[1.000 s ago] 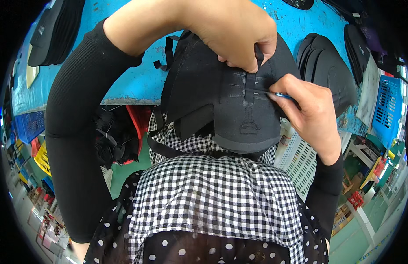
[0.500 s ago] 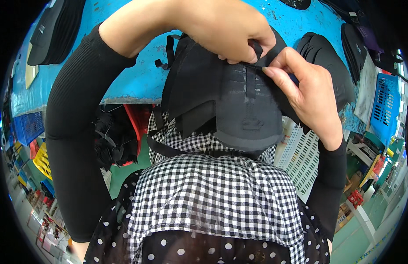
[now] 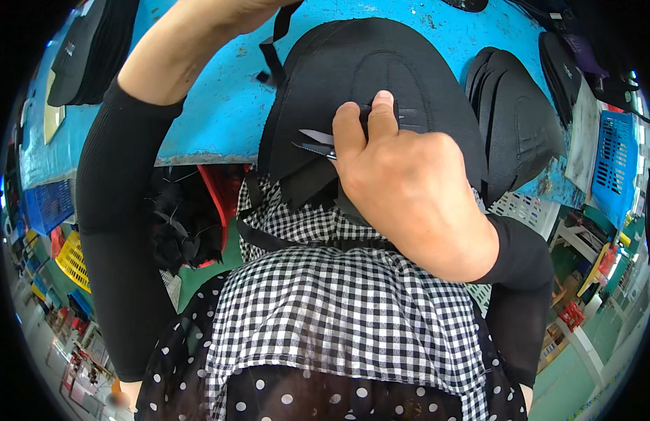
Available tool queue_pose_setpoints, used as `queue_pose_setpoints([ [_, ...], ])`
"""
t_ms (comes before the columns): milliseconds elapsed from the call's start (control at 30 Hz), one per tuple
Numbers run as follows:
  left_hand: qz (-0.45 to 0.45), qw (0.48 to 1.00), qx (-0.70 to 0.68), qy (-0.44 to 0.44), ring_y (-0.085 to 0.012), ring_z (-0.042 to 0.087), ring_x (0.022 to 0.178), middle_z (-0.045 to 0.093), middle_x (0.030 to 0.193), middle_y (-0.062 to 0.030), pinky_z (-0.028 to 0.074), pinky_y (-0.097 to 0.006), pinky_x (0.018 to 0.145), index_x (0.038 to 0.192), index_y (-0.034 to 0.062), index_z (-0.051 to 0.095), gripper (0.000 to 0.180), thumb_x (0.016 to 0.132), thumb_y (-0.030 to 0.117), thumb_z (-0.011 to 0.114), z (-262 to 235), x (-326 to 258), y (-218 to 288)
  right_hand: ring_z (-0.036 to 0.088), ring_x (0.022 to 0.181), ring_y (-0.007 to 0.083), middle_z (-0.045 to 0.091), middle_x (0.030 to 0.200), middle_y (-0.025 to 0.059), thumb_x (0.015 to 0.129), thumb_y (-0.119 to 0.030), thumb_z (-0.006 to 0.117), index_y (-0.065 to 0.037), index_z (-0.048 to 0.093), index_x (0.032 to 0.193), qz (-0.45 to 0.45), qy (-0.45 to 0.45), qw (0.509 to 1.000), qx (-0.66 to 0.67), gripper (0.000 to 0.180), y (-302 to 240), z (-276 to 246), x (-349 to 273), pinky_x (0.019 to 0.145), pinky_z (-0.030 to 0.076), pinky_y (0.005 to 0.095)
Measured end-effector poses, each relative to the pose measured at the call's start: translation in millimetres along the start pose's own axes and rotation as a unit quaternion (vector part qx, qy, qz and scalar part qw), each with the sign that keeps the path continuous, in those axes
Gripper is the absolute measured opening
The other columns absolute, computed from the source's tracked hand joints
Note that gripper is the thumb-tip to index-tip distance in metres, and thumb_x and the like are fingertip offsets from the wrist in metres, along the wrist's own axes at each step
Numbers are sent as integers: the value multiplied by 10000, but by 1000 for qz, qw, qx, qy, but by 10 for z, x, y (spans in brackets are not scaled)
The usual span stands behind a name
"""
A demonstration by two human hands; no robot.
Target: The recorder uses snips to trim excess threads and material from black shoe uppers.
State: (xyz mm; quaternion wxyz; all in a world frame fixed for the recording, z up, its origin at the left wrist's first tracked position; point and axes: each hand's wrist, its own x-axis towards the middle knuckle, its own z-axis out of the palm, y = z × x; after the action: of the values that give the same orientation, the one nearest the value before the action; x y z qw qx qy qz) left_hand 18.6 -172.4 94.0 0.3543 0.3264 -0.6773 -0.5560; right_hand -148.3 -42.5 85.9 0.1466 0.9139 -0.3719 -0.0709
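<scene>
A black rounded padded panel (image 3: pixel 318 70) with stitched arch lines lies over the table's near edge and hangs toward my lap. My right hand (image 3: pixel 416 189) is across its lower middle, two fingers stretched out on the surface. Thread snips (image 3: pixel 316 142) are held in that hand, their parted blades pointing left. At the top edge, my left hand (image 3: pixel 251 10) is mostly cut off by the frame. A narrow black strap (image 3: pixel 271 56) runs from it down beside the panel's left edge, held raised; the fingertips are out of view.
The blue table (image 3: pixel 212 130) carries a stack of black panels (image 3: pixel 93 52) at left and several similar panels (image 3: pixel 518 116) at right. Below are a red container (image 3: pixel 214 200) by black scraps (image 3: pixel 181 224), and a pale perforated crate (image 3: pixel 525 214). A blue basket (image 3: pixel 612 158) stands far right.
The panel has been turned to show its smooth, stitched face. My left hand has moved up and left, raising the strap; my right hand has come down left, and the snips' blades now show.
</scene>
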Motion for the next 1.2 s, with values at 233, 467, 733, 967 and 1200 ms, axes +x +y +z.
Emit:
queue_pose_setpoints([
  [233, 24, 993, 56, 106, -3, 474, 591, 628, 718, 34, 323, -176, 539, 1026, 73, 723, 210, 925, 240, 646, -98, -414, 410, 677, 801, 195, 695, 919, 95, 855, -111, 654, -10, 635, 1088, 138, 91, 855, 492, 255, 750, 69, 81, 730, 520, 272],
  [467, -105, 967, 52, -227, -50, 598, 695, 698, 800, -26, 469, -234, 679, 915, 45, 706, 135, 865, 167, 675, 65, -60, 235, 572, 1165, 211, 601, 1249, 115, 958, -113, 537, 29, 515, 1334, 406, 244, 721, 506, 403, 1771, 890, -1621, 1007, 430, 316],
  [733, -126, 908, 5, -400, -209, 651, 753, 700, 804, -108, 498, -314, 738, 847, -17, 700, 173, 818, 144, 642, 224, 117, 132, 301, 500, 45, 467, 748, 4, 1031, -176, 462, -25, 518, 1077, 444, 277, 539, 660, 167, 1675, 751, -1546, 465, 245, 212],
  [967, -92, 924, 123, -350, -297, 651, 768, 673, 787, -153, 497, -362, 719, 836, -6, 681, 166, 796, 153, 658, 339, -1, 152, 561, 618, 109, 605, 823, 35, 869, -55, 668, -44, 612, 1011, 173, 85, 792, 580, 154, 1178, 389, -872, 552, 431, 231],
  [1200, -14, 902, 319, -289, -318, 645, 845, 672, 865, -166, 497, -392, 751, 887, 10, 674, 204, 798, 193, 666, 324, -28, 57, 599, 642, 235, 606, 724, 45, 746, -97, 722, -84, 609, 838, -90, 28, 891, 444, 147, 991, 419, -345, 550, 469, 333],
])
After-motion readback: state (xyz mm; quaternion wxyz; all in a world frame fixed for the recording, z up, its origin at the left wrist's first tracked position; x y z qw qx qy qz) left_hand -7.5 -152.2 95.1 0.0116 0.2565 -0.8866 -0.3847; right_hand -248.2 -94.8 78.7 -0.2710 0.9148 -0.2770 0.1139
